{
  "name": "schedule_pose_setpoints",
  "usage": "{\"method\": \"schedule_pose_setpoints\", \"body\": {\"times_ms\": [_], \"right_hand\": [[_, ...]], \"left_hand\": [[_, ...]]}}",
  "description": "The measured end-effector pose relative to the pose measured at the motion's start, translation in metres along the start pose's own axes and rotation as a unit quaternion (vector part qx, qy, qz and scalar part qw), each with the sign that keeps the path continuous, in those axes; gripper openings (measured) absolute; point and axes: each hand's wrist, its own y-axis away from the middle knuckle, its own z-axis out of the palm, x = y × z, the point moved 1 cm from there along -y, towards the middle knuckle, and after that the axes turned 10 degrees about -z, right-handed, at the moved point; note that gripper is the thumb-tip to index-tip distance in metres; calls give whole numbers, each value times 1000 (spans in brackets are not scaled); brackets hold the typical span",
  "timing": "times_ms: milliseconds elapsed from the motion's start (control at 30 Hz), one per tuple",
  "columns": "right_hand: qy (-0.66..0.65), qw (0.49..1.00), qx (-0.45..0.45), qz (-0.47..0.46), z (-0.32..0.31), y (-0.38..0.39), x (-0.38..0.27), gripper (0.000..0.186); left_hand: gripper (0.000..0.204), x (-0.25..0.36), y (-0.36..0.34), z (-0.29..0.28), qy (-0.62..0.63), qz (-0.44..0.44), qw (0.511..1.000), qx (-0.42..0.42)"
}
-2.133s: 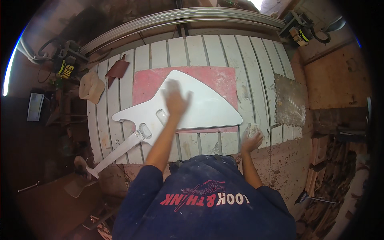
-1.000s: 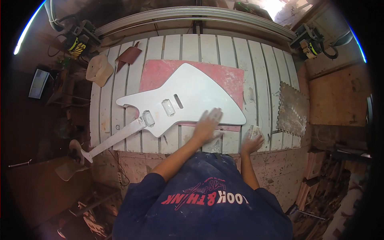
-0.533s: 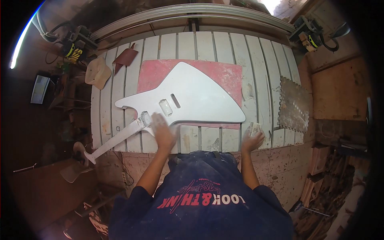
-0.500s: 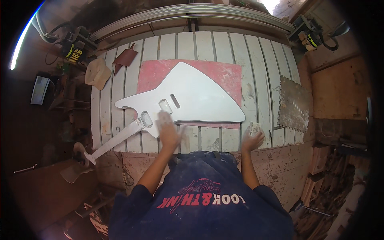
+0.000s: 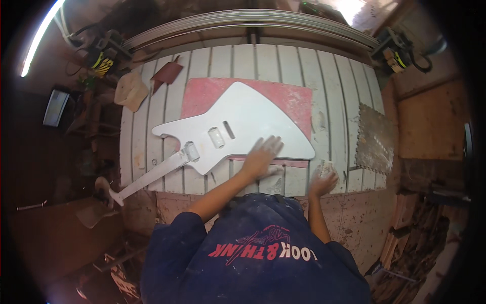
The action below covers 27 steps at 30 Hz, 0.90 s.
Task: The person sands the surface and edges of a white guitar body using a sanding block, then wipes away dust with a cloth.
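Note:
A white electric guitar (image 5: 250, 114) lies face up on the bench, its angular body to the right and its long pale neck running toward the near left. Several pockets are cut in the body. My left hand (image 5: 263, 154) rests on the body's near edge, fingers stretched out and somewhat blurred, holding nothing. To the right of the body, near the bench's front edge, my right hand (image 5: 324, 183) is closed around a small pale block (image 5: 327, 167). Its exact kind cannot be made out.
Under the guitar lies a pink sheet (image 5: 197, 93) on the slatted white bench (image 5: 336, 91). A beige cap (image 5: 131, 91) and brown sandpaper (image 5: 168, 73) lie at the far left. A grey mat (image 5: 375, 138) is at the right. A metal rail (image 5: 248, 17) spans the back.
My left hand has slid right along the guitar body, from near the pockets to its right near edge. My right hand stays beside the body with the pale block. The view has shifted slightly.

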Motion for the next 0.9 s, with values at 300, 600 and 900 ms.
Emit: {"method": "schedule_pose_setpoints", "body": {"times_ms": [300,600,900], "right_hand": [[12,999,30,-11,-10,-2,-11,45],[-15,1000,7,2,-11,-6,-14,48],[-1,999,39,-13,-6,-5,-11,46]], "left_hand": [[97,-189,46,-71,-152,-447,869,149],[99,-249,66,-73,-140,-595,760,219],[103,-39,83,-21,-91,-282,955,21]]}}
